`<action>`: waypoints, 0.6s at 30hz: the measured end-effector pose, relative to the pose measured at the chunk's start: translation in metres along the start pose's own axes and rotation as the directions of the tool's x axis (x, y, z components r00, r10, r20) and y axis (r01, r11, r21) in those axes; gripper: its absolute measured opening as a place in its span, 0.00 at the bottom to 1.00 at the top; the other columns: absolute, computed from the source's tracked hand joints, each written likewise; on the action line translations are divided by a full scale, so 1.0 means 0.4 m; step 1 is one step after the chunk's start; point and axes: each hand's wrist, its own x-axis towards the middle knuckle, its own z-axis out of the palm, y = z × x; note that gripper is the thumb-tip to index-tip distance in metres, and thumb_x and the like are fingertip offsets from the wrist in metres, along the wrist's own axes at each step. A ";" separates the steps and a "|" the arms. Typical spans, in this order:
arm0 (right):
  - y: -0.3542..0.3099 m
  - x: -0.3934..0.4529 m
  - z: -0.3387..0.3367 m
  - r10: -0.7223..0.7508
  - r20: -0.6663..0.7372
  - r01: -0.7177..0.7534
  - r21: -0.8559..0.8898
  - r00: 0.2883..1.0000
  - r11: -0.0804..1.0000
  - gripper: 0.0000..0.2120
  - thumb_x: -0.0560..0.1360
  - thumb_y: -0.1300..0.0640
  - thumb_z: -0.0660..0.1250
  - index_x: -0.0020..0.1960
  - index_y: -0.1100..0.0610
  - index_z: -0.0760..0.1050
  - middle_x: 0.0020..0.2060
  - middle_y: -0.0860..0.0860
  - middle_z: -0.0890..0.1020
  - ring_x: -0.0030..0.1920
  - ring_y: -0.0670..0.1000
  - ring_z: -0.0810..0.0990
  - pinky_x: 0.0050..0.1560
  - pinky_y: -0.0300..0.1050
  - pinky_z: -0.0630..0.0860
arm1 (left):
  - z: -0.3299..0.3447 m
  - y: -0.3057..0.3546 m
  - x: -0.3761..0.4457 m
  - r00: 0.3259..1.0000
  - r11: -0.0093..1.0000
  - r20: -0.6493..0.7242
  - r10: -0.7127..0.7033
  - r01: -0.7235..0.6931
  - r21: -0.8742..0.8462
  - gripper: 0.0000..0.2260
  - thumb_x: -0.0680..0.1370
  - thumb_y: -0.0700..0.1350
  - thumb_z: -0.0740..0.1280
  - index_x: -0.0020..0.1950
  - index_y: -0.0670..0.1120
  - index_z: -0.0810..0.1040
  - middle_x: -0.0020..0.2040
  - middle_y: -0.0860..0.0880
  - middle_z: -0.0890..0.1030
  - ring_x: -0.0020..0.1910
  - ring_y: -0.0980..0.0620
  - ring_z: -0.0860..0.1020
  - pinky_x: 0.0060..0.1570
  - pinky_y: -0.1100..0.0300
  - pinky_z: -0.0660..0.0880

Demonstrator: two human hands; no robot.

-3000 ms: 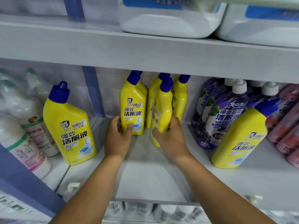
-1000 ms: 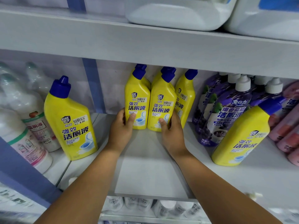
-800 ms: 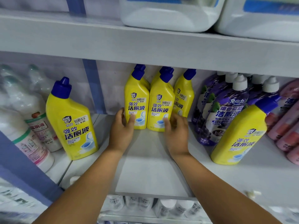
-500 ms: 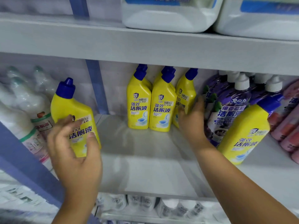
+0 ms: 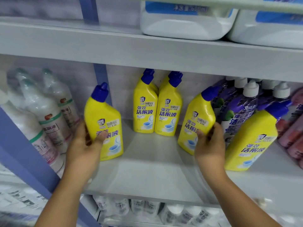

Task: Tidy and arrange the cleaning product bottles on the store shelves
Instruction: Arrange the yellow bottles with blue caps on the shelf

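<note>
Yellow toilet-cleaner bottles with blue caps stand on the grey middle shelf (image 5: 147, 174). My left hand (image 5: 85, 145) grips the left yellow bottle (image 5: 105, 115) around its lower body. My right hand (image 5: 209, 145) grips a second yellow bottle (image 5: 195, 115), tilted to the right and pulled forward. Two yellow bottles (image 5: 155, 108) stand upright side by side at the back, labels facing me, with more behind them. Another yellow bottle (image 5: 252, 141) leans right at the front right.
White bottles with green bands (image 5: 47, 115) crowd the left section behind a blue upright (image 5: 19, 148). Purple bottles with white caps (image 5: 241, 105) and pink bottles (image 5: 293, 128) fill the right. Large white jugs (image 5: 185, 25) sit on the shelf above. More bottles show on the shelf below.
My left hand left the back bottles and closed around the left yellow bottle. My right hand took the third back bottle and drew it forward and to the right, tilted.
</note>
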 end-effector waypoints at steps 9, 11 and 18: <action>-0.002 0.050 0.023 -0.017 0.361 -0.007 0.066 0.932 0.998 0.15 0.81 0.67 0.64 0.66 0.56 0.75 0.55 0.49 0.80 0.53 0.42 0.82 0.58 0.36 0.75 | 0.149 0.009 0.101 0.961 0.998 0.271 0.048 -0.054 0.015 0.20 0.67 0.63 0.72 0.58 0.65 0.79 0.56 0.49 0.84 0.51 0.52 0.85 0.57 0.49 0.81; 0.002 0.059 0.038 -0.017 0.350 0.006 0.031 0.937 1.000 0.16 0.81 0.65 0.65 0.65 0.51 0.76 0.56 0.50 0.73 0.54 0.50 0.80 0.63 0.44 0.74 | 0.170 0.016 0.108 0.955 0.997 0.288 0.077 -0.082 0.006 0.23 0.67 0.64 0.71 0.61 0.61 0.79 0.59 0.48 0.83 0.52 0.52 0.85 0.57 0.47 0.81; 0.000 0.067 0.082 -0.056 0.335 0.072 -0.035 0.940 0.997 0.13 0.81 0.61 0.66 0.64 0.53 0.77 0.55 0.52 0.73 0.50 0.40 0.78 0.59 0.40 0.74 | 0.212 0.009 0.109 0.975 0.994 0.196 0.106 -0.102 -0.034 0.12 0.70 0.58 0.73 0.53 0.66 0.78 0.56 0.53 0.84 0.53 0.52 0.83 0.55 0.46 0.81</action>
